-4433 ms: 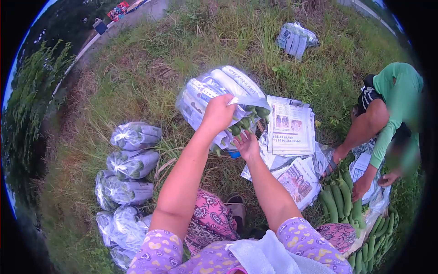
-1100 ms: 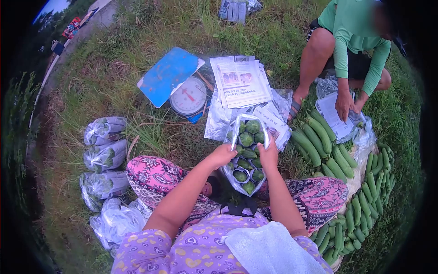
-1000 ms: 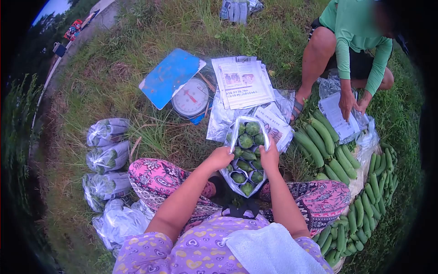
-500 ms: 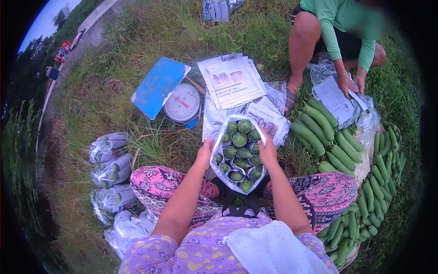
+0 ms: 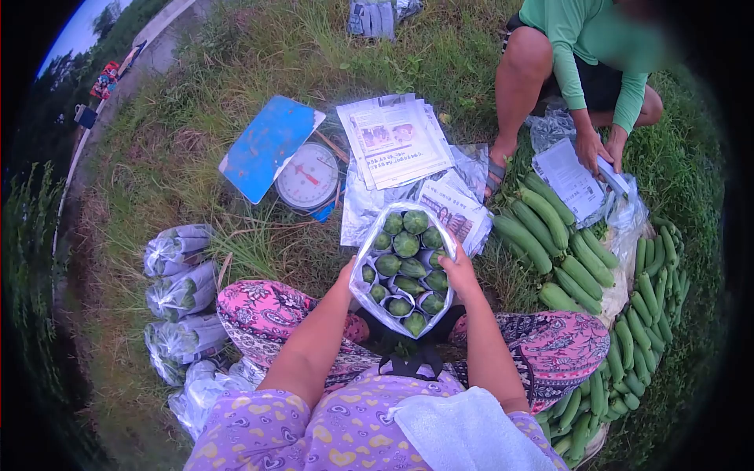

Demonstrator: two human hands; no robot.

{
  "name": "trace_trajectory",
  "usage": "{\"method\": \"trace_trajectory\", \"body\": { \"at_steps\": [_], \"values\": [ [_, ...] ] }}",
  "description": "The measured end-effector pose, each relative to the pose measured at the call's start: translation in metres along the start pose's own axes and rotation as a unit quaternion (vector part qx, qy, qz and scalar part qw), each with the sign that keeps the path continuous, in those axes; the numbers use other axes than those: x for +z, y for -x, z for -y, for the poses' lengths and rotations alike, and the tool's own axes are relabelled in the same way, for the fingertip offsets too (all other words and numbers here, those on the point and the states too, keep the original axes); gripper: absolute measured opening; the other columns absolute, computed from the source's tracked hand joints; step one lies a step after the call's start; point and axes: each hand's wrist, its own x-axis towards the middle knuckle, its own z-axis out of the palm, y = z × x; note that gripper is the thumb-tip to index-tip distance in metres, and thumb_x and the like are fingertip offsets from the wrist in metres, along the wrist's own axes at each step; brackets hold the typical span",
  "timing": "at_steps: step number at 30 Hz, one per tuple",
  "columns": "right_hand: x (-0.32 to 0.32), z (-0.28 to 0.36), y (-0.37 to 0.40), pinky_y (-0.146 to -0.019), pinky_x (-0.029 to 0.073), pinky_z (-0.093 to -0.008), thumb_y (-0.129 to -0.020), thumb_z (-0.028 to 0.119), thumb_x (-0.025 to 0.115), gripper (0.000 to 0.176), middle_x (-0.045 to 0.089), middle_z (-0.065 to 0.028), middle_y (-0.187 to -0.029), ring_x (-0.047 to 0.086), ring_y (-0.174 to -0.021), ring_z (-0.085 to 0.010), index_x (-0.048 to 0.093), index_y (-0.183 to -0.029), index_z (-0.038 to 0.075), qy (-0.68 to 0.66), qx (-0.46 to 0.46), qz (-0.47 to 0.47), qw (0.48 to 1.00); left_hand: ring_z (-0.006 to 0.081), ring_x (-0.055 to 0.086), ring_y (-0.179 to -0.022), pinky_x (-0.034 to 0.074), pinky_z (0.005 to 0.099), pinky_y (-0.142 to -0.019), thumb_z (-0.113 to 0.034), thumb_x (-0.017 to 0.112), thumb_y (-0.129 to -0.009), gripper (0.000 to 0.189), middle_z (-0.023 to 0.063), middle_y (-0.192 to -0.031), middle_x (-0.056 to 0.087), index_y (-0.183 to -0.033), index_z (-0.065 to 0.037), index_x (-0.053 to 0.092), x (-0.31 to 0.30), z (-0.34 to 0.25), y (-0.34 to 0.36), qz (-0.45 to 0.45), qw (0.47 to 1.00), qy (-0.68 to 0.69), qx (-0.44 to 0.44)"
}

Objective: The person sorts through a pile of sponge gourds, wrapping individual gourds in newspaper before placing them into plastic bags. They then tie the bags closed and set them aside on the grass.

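Observation:
Over my lap stands a plastic bag [image 5: 363, 292] with its mouth open towards me, packed with several long green gourds [image 5: 405, 245] on end, some with newspaper around them. My left hand [image 5: 344, 279] grips the bag's left side; its fingers are partly hidden behind the plastic. On the right side my right hand [image 5: 460, 275] is closed on the bag, its thumb over the rim against the gourds. Just beyond the bag lie stacked newspaper sheets [image 5: 393, 145].
A dial scale [image 5: 308, 177] with a blue plate [image 5: 271, 149] sits ahead left. Filled plastic bags [image 5: 182, 290] line my left. Loose gourds [image 5: 542, 220] lie on the right. Opposite, a co-worker in green sleeves [image 5: 567, 63] crouches, hands [image 5: 601, 151] on paper and plastic.
The whole view has shifted slightly. The bag stays between my hands, and my right thumb now lies further over its rim. The co-worker's hands have moved a little with the paper.

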Motion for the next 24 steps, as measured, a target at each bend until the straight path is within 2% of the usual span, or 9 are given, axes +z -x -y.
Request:
{"method": "trace_trajectory", "body": {
  "at_steps": [3,4,8,11,12,14,17,18,24],
  "values": [
    [-0.005,-0.008,0.003,-0.105,0.029,-0.0324,-0.086,0.017,0.057,0.061,0.043,-0.0148,-0.139,0.041,-0.127,-0.0238,0.035,-0.142,0.006,-0.082,0.011,0.028,0.996,0.0289,0.064,-0.092,0.054,0.0459,-0.080,-0.036,0.048,-0.094,0.040,0.0144,-0.106,0.064,-0.115,-0.003,0.059,0.037,-0.011,0.039,0.064,0.998,-0.010,-0.027],
    [-0.008,-0.011,0.003,-0.108,0.025,-0.0342,-0.092,0.039,0.053,0.065,0.038,-0.0146,-0.143,0.035,-0.132,-0.0247,0.033,-0.143,0.004,-0.194,-0.007,0.062,0.979,0.0288,0.064,-0.091,0.054,0.0457,-0.079,-0.034,0.049,-0.094,0.039,0.0140,-0.106,0.064,-0.115,-0.004,0.058,0.042,-0.011,0.042,0.059,0.998,-0.015,-0.017],
    [-0.018,-0.036,-0.005,-0.111,0.025,-0.0399,-0.088,0.068,0.037,0.085,0.035,-0.0157,-0.145,0.032,-0.134,-0.0294,0.028,-0.144,0.005,-0.353,0.080,-0.010,0.932,0.0268,0.061,-0.099,0.050,0.0447,-0.085,-0.041,0.041,-0.096,0.047,0.0139,-0.109,0.062,-0.118,-0.003,0.057,0.040,0.003,0.025,0.026,0.999,-0.024,-0.011],
    [-0.021,-0.057,-0.003,-0.106,0.034,-0.0427,-0.089,0.067,0.037,0.082,0.041,-0.0174,-0.140,0.043,-0.127,-0.0302,0.033,-0.142,0.005,-0.375,0.182,-0.004,0.909,0.0255,0.057,-0.106,0.046,0.0409,-0.091,-0.048,0.035,-0.097,0.057,0.0146,-0.115,0.059,-0.124,0.000,0.052,0.046,0.020,0.019,0.017,1.000,-0.012,0.004],
    [-0.025,-0.078,-0.010,-0.098,0.043,-0.0458,-0.090,0.061,0.041,0.073,0.049,-0.0168,-0.132,0.053,-0.116,-0.0316,0.040,-0.137,0.005,-0.379,0.218,-0.012,0.899,0.0256,0.057,-0.106,0.046,0.0402,-0.091,-0.048,0.036,-0.097,0.059,0.0146,-0.116,0.059,-0.125,0.001,0.051,0.054,0.023,0.025,-0.003,1.000,-0.020,0.005],
    [-0.027,-0.095,-0.018,-0.097,0.044,-0.0481,-0.090,0.060,0.043,0.069,0.050,-0.0165,-0.131,0.053,-0.115,-0.0325,0.043,-0.134,0.006,-0.403,0.238,-0.005,0.884,0.0261,0.057,-0.104,0.045,0.0399,-0.091,-0.050,0.036,-0.097,0.063,0.0146,-0.118,0.058,-0.128,0.004,0.047,0.039,0.042,-0.003,-0.035,0.999,-0.026,0.022],
    [-0.023,-0.090,-0.014,-0.095,0.044,-0.0516,-0.090,0.058,0.044,0.065,0.052,-0.0161,-0.129,0.053,-0.114,-0.0339,0.046,-0.131,0.008,-0.464,0.220,0.028,0.858,0.0263,0.058,-0.104,0.046,0.0396,-0.091,-0.052,0.036,-0.096,0.065,0.0152,-0.119,0.058,-0.127,0.005,0.047,0.049,0.041,0.008,0.020,0.999,0.039,0.010],
    [-0.019,-0.087,-0.011,-0.094,0.044,-0.0527,-0.090,0.057,0.045,0.063,0.052,-0.0160,-0.128,0.054,-0.113,-0.0344,0.048,-0.130,0.008,-0.480,0.213,0.038,0.850,0.0340,0.053,-0.115,0.042,0.0494,-0.100,-0.051,0.017,-0.098,0.065,0.0203,-0.124,0.054,-0.129,0.000,0.043,0.048,0.038,0.009,0.035,0.999,-0.005,0.014],
    [0.024,-0.059,0.000,-0.090,0.047,-0.0544,-0.091,0.051,0.045,0.052,0.058,-0.0135,-0.120,0.058,-0.106,-0.0342,0.054,-0.123,0.011,-0.477,0.267,-0.019,0.837,0.0346,0.051,-0.119,0.040,0.0471,-0.103,-0.047,0.020,-0.099,0.060,0.0188,-0.130,0.051,-0.132,-0.002,0.042,0.070,-0.001,0.060,0.096,0.988,0.117,-0.032]
  ]
}}
